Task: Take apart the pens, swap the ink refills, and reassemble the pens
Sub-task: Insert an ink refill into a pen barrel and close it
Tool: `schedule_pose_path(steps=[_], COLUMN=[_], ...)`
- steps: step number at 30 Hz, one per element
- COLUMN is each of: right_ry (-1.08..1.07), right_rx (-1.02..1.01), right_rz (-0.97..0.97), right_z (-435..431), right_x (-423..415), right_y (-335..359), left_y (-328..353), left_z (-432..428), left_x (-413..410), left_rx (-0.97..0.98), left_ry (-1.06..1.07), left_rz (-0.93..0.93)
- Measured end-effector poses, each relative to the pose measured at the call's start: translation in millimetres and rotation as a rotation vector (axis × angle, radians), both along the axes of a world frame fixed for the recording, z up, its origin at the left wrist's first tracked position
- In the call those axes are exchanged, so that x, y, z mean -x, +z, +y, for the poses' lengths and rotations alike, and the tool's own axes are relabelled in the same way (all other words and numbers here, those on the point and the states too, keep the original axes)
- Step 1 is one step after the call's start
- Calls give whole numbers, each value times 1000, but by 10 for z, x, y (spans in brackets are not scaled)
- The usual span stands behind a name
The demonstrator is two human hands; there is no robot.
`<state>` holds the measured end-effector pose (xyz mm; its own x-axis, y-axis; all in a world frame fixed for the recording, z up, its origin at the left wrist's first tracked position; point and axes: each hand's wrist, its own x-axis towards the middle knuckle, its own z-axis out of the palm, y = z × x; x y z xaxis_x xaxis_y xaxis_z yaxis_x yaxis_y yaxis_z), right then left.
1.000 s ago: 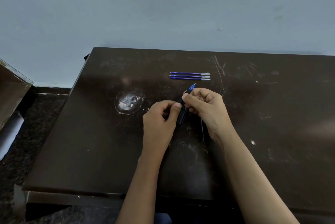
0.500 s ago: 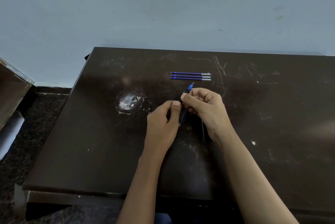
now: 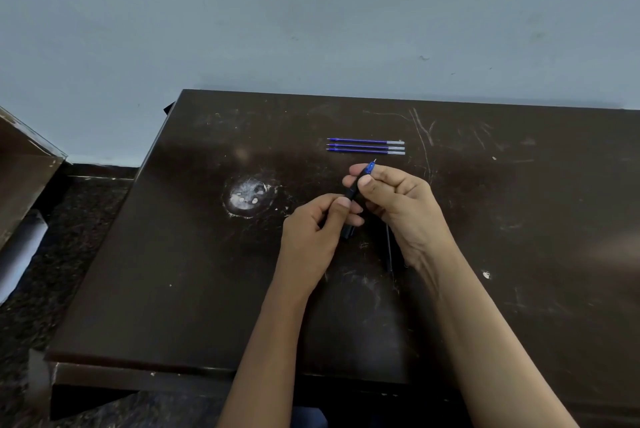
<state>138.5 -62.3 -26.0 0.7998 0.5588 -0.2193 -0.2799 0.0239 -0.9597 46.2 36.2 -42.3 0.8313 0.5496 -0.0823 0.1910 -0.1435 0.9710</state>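
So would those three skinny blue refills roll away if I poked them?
Probably: the refills look thin and round, lying loose on the flat table, so a sideways poke likely rolls them. Being so slim, they're probably light and slightly bendy.

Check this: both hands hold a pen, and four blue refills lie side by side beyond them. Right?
No: the head view shows three refills, not four. The left hand and right hand hold the pen, with the refills side by side beyond them.

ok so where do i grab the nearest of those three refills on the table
Probably pinch the nearest refill at its pale right end, coming from above on the near side. It lies flat, left to right, with the next refill close behind it, so only its near side is open.
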Motion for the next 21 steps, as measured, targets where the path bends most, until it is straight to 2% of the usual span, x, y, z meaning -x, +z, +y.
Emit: schedule_pose_path(steps=[6, 13, 15, 18, 19, 21], right_ry=[-139, -185, -191, -99, -43, 60], right_rx=[31, 141, 305, 683, 806, 973], right_rz=[-49, -54, -221, -602, -686, -730], right_z=[29, 88, 92, 114, 136, 194], right_x=[25, 87, 93, 143, 171, 235], right_y=[17, 1, -23, -21, -19, -29], left_y=[-6, -12, -16, -32, -39, -45], left_z=[-3, 14, 14, 57, 73, 85], left_x=[2, 20, 12, 16, 22, 26], left_rx=[-169, -311, -327, -303, -295, -279], left_ry=[50, 78, 132, 247, 282, 324], left_rz=[-42, -28, -7, -25, -28, -22])
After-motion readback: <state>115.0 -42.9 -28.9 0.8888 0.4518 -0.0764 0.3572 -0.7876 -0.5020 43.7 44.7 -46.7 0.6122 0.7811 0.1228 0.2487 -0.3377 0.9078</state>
